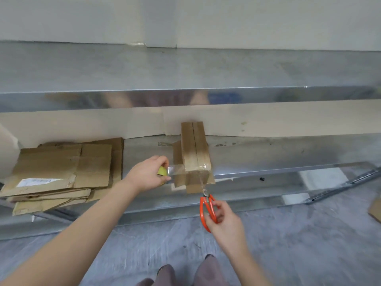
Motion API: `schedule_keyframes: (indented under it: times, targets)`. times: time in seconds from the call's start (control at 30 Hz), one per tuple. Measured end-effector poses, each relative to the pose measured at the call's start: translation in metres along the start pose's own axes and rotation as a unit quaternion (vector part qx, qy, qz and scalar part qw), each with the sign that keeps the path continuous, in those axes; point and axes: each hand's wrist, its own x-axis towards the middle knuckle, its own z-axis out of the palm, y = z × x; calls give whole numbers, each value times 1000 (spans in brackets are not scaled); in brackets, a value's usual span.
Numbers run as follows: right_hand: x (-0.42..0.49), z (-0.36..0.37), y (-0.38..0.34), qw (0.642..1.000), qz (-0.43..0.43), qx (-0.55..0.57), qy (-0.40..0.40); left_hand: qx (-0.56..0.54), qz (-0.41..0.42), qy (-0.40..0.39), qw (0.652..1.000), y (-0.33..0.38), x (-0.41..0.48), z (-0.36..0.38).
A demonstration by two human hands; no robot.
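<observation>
box: small carton [193, 149], centre of frame, on metal shelf [268, 153], top flaps closed
left hand: [148, 174] left of box, fingers curled round tape roll [162, 171]
tape: clear strip [175, 168] runs from roll onto box's near end; a tail hangs down the front
right hand: [226, 221] lower centre, gripping orange scissors [202, 213], tips at the hanging tail
done: flaps folded, tape stuck across near end
left: probably cut tape, press it down; top seam looks mostly untaped
progress: about midway, my guess
other: flat cardboard [61, 168] stacked at left
</observation>
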Motion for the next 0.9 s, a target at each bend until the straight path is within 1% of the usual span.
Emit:
schedule_keyframes:
  times: [0.07, 0.13, 0.2, 0.3, 0.53, 0.9]
  targets:
    - [-9, 20, -7, 995, 33, 70, -70, 5, 15, 2, 1000, -2, 0, 0]
    - [-14, 34, -15, 980, 57, 143, -128, 7, 26, 5, 1000, -3, -1, -1]
    - [-16, 41, -25, 969, 70, 179, -156, 9, 33, 10, 999, -5, -2, 0]
    - [-13, 45, -37, 963, 94, 194, -161, 14, 40, 14, 999, -7, -3, 0]
    - [-3, 46, -49, 964, 122, 195, -137, 12, 53, 13, 998, -7, -4, 0]
    - [7, 49, -34, 965, 111, 201, -123, 4, 44, 11, 999, -4, -4, -3]
